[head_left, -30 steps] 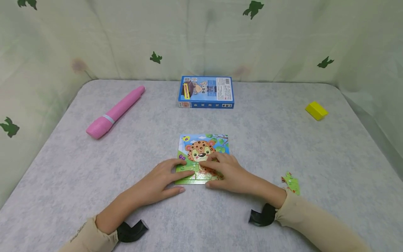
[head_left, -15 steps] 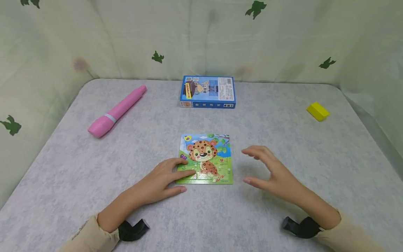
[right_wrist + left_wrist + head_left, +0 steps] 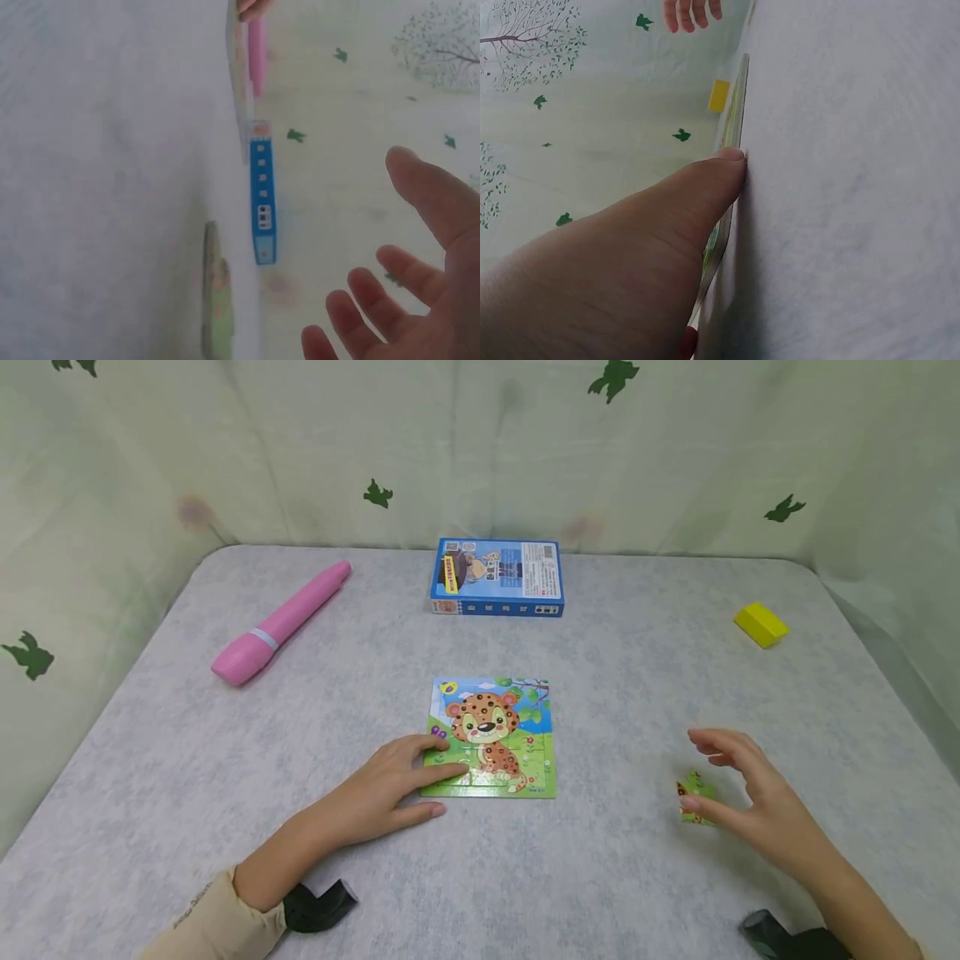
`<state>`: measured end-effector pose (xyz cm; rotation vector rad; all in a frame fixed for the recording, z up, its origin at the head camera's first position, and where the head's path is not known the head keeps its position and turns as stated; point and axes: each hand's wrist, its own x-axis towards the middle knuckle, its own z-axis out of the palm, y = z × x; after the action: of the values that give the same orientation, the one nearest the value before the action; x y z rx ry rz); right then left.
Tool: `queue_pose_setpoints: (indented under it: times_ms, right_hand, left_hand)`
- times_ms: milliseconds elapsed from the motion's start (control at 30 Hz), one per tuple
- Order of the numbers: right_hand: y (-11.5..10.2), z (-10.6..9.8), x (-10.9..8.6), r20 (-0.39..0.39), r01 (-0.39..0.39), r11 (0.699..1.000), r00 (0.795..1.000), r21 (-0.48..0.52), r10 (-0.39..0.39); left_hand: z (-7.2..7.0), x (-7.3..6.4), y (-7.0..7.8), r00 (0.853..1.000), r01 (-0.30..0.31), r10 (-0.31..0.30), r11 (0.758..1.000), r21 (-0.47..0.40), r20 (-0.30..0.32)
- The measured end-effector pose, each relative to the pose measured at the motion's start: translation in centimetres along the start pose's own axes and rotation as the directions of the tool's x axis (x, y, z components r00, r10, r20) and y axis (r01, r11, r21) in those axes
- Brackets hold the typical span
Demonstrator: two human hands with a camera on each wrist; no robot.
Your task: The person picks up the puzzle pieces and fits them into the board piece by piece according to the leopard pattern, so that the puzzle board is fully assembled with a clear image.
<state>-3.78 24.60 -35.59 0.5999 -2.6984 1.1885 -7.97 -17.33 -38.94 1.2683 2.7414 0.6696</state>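
A square jigsaw puzzle with a cartoon leopard on it lies flat on the grey-white tabletop in the head view. The index and middle fingers of my left hand rest on its lower left part, nearly straight, while the thumb lies just off the front edge. Seen edge-on in the left wrist view, the puzzle runs behind my thumb. Off to the right, my right hand hovers over a loose green puzzle piece, fingers and thumb spread apart; the thumb covers part of it. The right wrist view shows that piece below the fingers.
Behind the puzzle lies a blue printed box. A pink microphone-shaped object lies at the back left, and a yellow block at the back right. Pale curtains with green leaf-like shapes stand round the table's far edge.
My right hand has left the puzzle and moved right across the table to the loose piece. My left hand stays in place on the puzzle.
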Motion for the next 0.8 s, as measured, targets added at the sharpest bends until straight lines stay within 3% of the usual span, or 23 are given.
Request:
queue_pose_setpoints:
  times_ms: [233,500,800]
  right_hand:
    - [1.9,0.1,-0.5,0.053,0.031,0.999,0.998,0.012,-0.032]
    - [3.1,0.0,-0.8,0.155,-0.081,0.995,0.984,-0.054,0.089]
    - [3.5,-0.3,-1.0,0.227,-0.055,0.987,0.97,-0.148,0.088]
  left_hand:
    - [0.0,0.0,0.0,1.0,0.0,0.0,1.0,-0.005,-0.006]
    - [0.0,0.0,0.0,1.0,0.001,-0.001,1.0,-0.006,-0.001]
    - [0.0,0.0,0.0,1.0,-0.003,0.003,1.0,0.003,0.003]
